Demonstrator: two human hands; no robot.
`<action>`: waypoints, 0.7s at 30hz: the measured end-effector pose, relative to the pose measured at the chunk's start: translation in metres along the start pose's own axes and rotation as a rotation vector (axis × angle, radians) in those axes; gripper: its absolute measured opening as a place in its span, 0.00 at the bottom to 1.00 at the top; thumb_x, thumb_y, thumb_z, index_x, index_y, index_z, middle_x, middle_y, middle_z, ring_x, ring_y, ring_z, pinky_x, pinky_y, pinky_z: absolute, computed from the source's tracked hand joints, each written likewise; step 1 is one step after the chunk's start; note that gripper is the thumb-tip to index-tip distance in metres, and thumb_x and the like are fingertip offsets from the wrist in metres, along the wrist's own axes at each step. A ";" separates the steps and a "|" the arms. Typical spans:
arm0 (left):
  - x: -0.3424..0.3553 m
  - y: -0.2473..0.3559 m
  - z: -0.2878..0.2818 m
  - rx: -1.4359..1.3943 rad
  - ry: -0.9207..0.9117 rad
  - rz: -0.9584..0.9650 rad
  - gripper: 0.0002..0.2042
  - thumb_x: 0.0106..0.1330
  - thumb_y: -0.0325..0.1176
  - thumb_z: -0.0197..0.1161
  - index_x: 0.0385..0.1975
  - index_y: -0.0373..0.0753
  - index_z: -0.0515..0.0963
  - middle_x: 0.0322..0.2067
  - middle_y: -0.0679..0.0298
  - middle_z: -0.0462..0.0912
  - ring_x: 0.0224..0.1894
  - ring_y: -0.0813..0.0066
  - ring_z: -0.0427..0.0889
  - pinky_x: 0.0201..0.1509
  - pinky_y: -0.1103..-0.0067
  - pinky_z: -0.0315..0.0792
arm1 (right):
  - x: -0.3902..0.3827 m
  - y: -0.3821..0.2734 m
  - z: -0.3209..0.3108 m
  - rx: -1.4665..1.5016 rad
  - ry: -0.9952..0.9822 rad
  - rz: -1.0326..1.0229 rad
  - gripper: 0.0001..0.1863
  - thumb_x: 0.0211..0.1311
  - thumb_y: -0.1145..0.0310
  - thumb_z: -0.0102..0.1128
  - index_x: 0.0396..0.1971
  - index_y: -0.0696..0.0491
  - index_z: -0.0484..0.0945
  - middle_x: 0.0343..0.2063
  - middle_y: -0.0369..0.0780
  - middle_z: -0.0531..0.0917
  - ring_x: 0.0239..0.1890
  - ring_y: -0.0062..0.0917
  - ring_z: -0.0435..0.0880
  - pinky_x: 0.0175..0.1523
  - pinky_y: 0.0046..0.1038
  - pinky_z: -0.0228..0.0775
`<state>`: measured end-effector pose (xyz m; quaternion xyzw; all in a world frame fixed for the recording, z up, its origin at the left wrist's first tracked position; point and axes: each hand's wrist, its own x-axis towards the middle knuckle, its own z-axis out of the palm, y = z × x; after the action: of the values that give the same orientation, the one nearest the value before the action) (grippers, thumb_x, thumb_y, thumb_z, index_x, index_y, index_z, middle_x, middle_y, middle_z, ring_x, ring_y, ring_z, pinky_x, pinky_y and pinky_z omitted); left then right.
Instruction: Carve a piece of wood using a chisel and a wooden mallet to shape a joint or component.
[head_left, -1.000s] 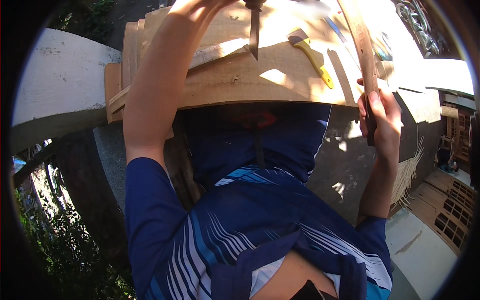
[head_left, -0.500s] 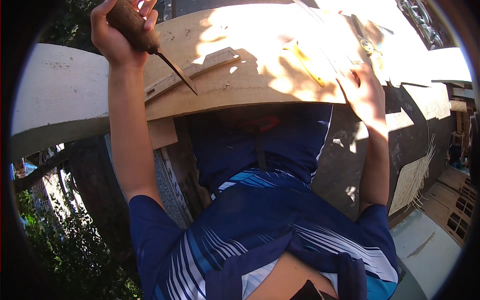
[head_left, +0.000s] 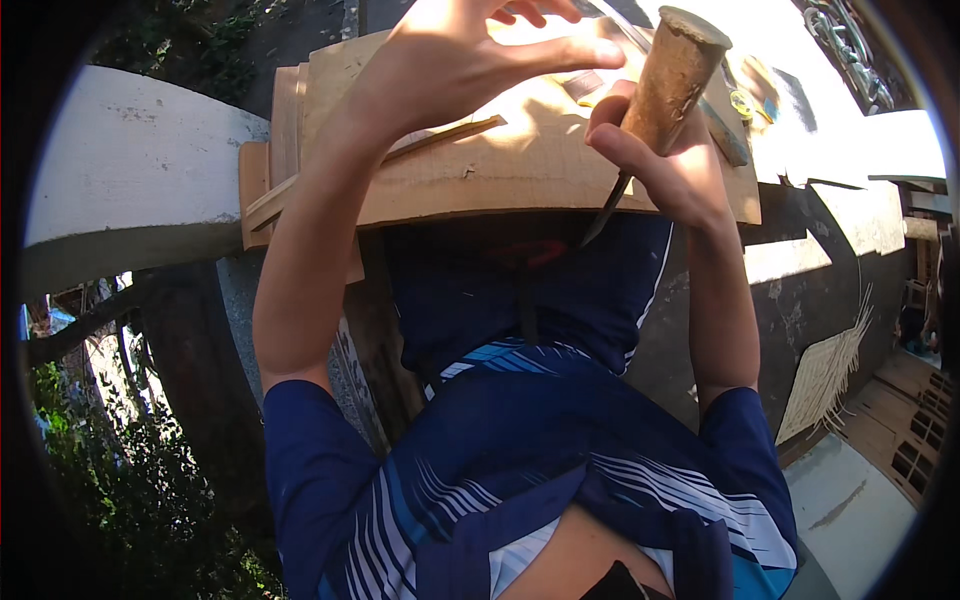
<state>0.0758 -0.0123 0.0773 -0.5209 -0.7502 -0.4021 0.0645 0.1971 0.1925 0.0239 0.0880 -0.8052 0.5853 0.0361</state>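
Note:
My right hand (head_left: 670, 165) is closed around the wooden handle (head_left: 670, 65) of a narrow chisel-like tool, whose metal blade (head_left: 605, 210) points down past the near edge of a light wooden board (head_left: 520, 180). My left hand (head_left: 460, 65) is raised above the board, left of the handle's top, fingers spread and holding nothing. A thin wooden strip (head_left: 445, 135) lies on the board, partly hidden by my left forearm. Small yellow items (head_left: 742, 103) lie at the right side, beyond my right hand.
A white-painted slab (head_left: 140, 150) runs off to the left. Coiled metal items (head_left: 845, 55) sit at the far upper right. A frayed woven piece (head_left: 820, 380) is low on the right, near wooden grid panels (head_left: 915, 450). Leafy plants (head_left: 120, 480) show at the lower left.
The tool has passed from my left hand into my right hand. My left hand has moved rightward and opened. The long wooden piece my right hand held a second ago is released.

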 end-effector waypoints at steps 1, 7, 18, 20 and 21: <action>-0.018 -0.004 -0.003 0.169 0.011 -0.139 0.18 0.64 0.45 0.73 0.49 0.42 0.85 0.43 0.66 0.85 0.44 0.70 0.81 0.48 0.74 0.78 | 0.000 0.006 -0.008 0.139 -0.017 -0.029 0.21 0.64 0.51 0.73 0.29 0.55 0.80 0.22 0.31 0.77 0.28 0.14 0.76 0.34 0.23 0.67; -0.132 -0.058 0.000 0.290 -0.142 -0.536 0.21 0.61 0.49 0.75 0.47 0.41 0.87 0.43 0.60 0.85 0.44 0.60 0.86 0.48 0.69 0.80 | 0.003 0.033 -0.009 0.527 0.405 -0.194 0.33 0.78 0.37 0.42 0.38 0.56 0.77 0.33 0.40 0.78 0.31 0.27 0.77 0.52 0.40 0.76; -0.100 -0.031 0.015 0.226 -0.086 -0.474 0.20 0.64 0.48 0.72 0.48 0.40 0.85 0.35 0.60 0.83 0.36 0.67 0.83 0.42 0.74 0.77 | 0.027 0.019 0.028 1.005 0.296 -0.163 0.15 0.81 0.56 0.48 0.43 0.52 0.75 0.28 0.35 0.73 0.30 0.21 0.68 0.44 0.34 0.68; -0.076 -0.046 0.022 -0.007 0.093 -0.351 0.19 0.67 0.49 0.69 0.46 0.40 0.84 0.33 0.63 0.82 0.32 0.69 0.80 0.39 0.74 0.76 | 0.040 0.018 0.038 0.987 0.355 -0.131 0.12 0.78 0.60 0.56 0.38 0.53 0.77 0.27 0.35 0.74 0.30 0.21 0.72 0.43 0.33 0.71; -0.064 -0.054 0.030 -0.203 0.212 -0.303 0.18 0.69 0.50 0.67 0.43 0.40 0.83 0.31 0.64 0.80 0.29 0.70 0.79 0.36 0.74 0.75 | 0.041 0.016 0.044 0.862 0.498 -0.042 0.14 0.76 0.61 0.60 0.31 0.54 0.77 0.25 0.34 0.75 0.31 0.21 0.76 0.40 0.32 0.74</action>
<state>0.0689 -0.0463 -0.0049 -0.3605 -0.7646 -0.5334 0.0291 0.1557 0.1518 0.0017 -0.0311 -0.4550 0.8673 0.1995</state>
